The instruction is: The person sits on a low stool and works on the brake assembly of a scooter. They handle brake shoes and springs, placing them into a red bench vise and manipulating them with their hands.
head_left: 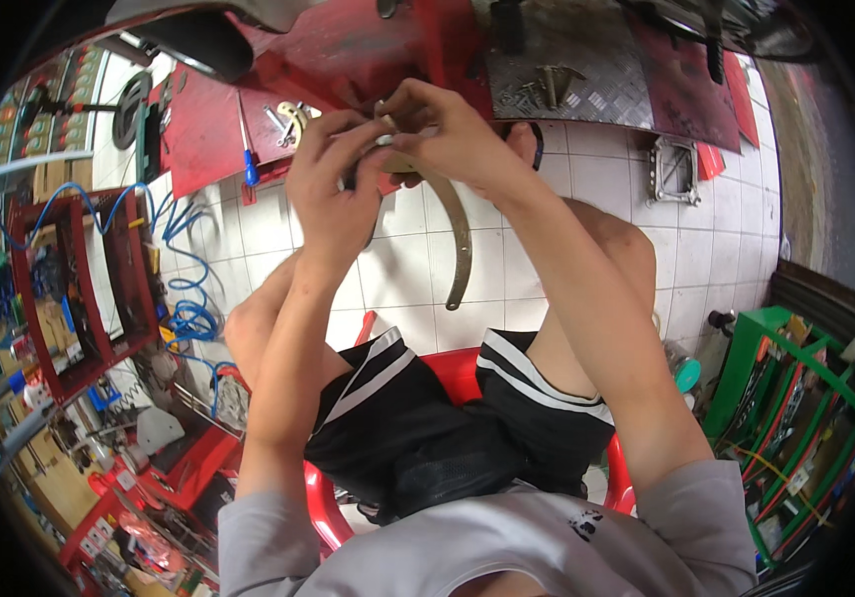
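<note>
white-tiled floor (507, 269) | red chair (458, 375) | green metal rack (790, 430) right | red frame (139, 284) left

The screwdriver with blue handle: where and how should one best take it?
Probably by the screwdriver's blue handle, from the person's side, with the left hand, the nearer one: the handle is thicker than the shaft and points toward the person, at the near edge of the red table.
</note>
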A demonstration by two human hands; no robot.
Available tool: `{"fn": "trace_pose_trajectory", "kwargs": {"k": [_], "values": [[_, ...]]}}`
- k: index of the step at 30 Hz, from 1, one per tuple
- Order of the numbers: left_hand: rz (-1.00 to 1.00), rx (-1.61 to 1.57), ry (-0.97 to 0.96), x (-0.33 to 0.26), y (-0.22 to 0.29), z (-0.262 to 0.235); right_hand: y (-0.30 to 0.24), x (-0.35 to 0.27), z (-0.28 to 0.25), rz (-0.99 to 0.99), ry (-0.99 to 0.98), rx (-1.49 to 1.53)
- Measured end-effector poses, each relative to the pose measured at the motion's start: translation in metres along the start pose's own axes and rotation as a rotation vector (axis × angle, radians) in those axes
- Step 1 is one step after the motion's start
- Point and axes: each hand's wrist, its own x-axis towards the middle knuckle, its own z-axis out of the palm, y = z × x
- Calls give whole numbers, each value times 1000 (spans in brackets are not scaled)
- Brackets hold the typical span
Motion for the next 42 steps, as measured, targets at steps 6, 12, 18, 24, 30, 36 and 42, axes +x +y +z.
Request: {"fn": "trace_pose_trajectory", "kwargs": {"k": [6,12,18,24,30,36,42], "values": [[-593,-225,-236,-9,-29,0,-14,-3,-8,65,121,4],[-908,-559,-483,-96,-149,72,-24,0,-7,-67,188,-239],[-1295,-796,-698,-102,-153,229,-29,-1,-7,-63,169,-136],[-1275,-824,-622,-22,-117,306,-32,-5,-25,-187,258,-148],[-769,-397,-953,-32,-109,239,-40,-5,-34,-191,255,-50],[74,-269,-1211,9,-78,48,-51,-13,-47,-14,44,206],[-696,-204,-248,15,-91,-42,-51,-9,-32,-13,-83,245]]}}
